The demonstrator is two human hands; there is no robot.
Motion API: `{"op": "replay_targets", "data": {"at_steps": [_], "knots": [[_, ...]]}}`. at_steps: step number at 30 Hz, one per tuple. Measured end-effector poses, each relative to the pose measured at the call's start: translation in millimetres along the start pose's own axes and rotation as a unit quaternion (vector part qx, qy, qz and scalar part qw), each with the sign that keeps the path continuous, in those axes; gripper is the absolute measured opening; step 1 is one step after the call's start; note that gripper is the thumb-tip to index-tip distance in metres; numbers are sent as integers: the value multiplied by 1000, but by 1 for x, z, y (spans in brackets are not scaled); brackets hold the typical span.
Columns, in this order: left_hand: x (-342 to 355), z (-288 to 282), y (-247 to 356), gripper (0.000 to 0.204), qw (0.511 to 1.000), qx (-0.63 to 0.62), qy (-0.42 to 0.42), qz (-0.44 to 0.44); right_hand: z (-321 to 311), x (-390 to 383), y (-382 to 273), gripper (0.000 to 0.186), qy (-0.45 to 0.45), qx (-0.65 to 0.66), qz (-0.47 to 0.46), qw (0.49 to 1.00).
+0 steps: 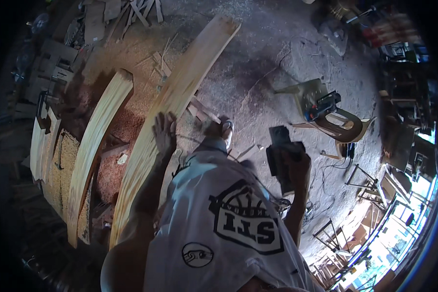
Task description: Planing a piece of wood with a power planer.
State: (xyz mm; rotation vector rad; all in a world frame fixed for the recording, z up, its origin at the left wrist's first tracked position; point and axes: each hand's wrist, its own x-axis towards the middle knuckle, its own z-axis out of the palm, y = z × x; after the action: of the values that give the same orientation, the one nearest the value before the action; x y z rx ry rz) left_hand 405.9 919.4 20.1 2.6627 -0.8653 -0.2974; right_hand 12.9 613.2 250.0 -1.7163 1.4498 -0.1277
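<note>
My left hand (165,132) lies flat on a long pale wooden board (187,73), its fingers spread across the grain. The board runs from the far middle down along my left side. Off to the right, away from the wood, my right hand (298,164) is wrapped round the handle of a dark electric hand planer (278,153). Its long flat body points away from me, and part of the grip is hidden by my fingers. Left of the first board, a second long, pale board (98,119) lies apart from it.
Reddish shavings (116,175) lie between the boards, and wood scraps (95,24) are piled far left. At right, a yellowish plastic chair (345,125) lies tipped or low, with a dark power tool (325,104) on it. Cords (326,170) trail over the floor. Wooden frames (370,187) stand beyond.
</note>
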Motion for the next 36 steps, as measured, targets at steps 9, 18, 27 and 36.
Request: {"op": "replay_targets", "data": {"at_steps": [9, 18, 27, 36], "knots": [[203, 54, 141, 72, 996, -44, 77, -9, -59, 191, -131, 56, -4, -56, -135, 989], [251, 85, 196, 73, 988, 47, 101, -107, -35, 436, -214, 66, -192, -132, -299, 925], [248, 84, 248, 75, 961, 86, 119, -234, 36, 629, -321, 65, -368, -271, -326, 828], [294, 76, 290, 76, 892, 43, 138, -428, 147, 770, -377, 57, -463, -274, -312, 783]]}}
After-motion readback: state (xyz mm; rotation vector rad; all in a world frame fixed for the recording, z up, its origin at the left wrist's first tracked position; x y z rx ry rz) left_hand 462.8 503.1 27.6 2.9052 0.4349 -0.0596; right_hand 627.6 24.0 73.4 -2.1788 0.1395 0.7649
